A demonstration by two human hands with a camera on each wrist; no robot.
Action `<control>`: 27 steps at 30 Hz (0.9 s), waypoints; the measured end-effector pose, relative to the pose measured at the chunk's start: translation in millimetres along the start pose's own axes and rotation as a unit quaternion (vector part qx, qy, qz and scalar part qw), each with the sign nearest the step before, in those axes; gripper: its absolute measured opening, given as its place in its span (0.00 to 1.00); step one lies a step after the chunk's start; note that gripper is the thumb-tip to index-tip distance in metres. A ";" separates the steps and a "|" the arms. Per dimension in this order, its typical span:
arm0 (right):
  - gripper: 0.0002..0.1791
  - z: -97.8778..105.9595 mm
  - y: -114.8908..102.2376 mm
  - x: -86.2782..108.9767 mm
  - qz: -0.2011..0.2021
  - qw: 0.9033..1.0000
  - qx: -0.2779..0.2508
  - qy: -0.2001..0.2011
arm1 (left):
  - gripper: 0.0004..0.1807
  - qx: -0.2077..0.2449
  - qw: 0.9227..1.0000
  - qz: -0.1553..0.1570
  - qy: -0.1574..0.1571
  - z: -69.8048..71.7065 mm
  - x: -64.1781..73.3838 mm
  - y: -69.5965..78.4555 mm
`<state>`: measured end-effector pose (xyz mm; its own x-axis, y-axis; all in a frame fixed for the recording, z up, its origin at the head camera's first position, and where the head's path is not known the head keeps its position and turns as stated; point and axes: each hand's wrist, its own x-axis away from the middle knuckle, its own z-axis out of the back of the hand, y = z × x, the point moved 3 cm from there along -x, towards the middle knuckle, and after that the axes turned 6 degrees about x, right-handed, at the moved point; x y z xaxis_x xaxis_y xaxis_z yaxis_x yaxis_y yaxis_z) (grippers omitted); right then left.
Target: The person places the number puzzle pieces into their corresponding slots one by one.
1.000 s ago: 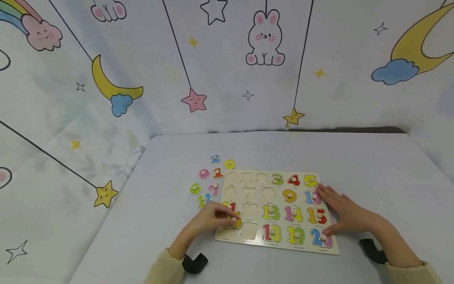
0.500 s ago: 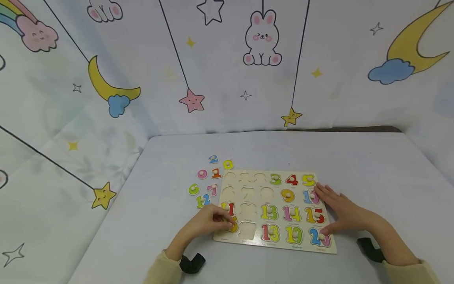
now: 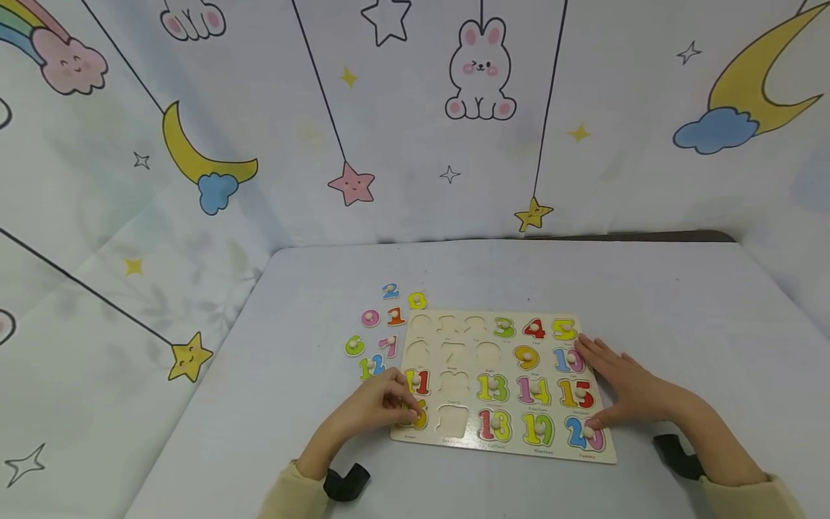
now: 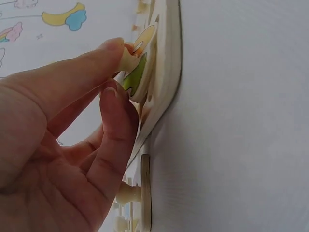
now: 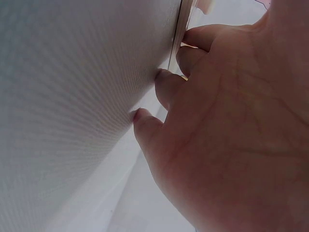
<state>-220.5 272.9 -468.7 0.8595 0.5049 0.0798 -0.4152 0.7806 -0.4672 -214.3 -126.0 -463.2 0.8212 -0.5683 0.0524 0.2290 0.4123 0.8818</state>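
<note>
My left hand [image 3: 371, 405] pinches the knob of a number 16 puzzle piece [image 3: 421, 414] between thumb and fingertip. In the left wrist view this piece [image 4: 136, 75] shows green and orange parts and lies close over the board's edge. It overlaps the lower left corner of the wooden number board [image 3: 471, 404], below the number 11 piece [image 3: 423, 382]. My right hand [image 3: 638, 393] rests along the board's right edge with fingers spread, the thumb by the number 20 piece [image 3: 586, 434]. In the right wrist view its fingertips [image 5: 141, 116] touch the white tabletop and board edge.
Loose number pieces lie left of the board, among them a blue 2 [image 3: 390, 291], a yellow 8 [image 3: 418, 300], a green 6 [image 3: 354, 346] and a 12 [image 3: 371, 367]. Bare recesses show in the board's left half. A patterned white cloth [image 3: 402, 144] hangs behind the table.
My left hand has moved left with the 16 piece, from beside the bare bottom-row recess to the board's lower left corner. The right hand stays in place on the board.
</note>
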 end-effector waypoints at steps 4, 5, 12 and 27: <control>0.67 0.0 0.6 -0.1 -0.003 1.000 -0.001 -0.003 | 0.02 -0.006 1.000 0.000 0.006 -0.5 0.4 1.4; 0.67 -0.2 0.8 -0.1 -0.003 1.000 -0.001 -0.004 | 0.02 -0.008 1.000 -0.003 0.005 -0.4 0.5 2.0; 0.67 -1.7 3.0 -0.6 0.001 1.000 -0.005 -0.004 | 0.02 -0.041 0.999 -0.024 -0.002 0.3 0.3 3.1; 0.67 -0.9 2.4 -1.8 0.001 1.000 0.007 -0.002 | 0.12 -0.282 0.956 -0.070 0.028 -10.0 9.5 23.4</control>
<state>-222.7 273.6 -470.7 0.8574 0.5079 0.0827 -0.4207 0.7844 -0.4557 -195.9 -114.7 -446.8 0.7848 -0.6138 -0.0857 0.5713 0.6629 0.4839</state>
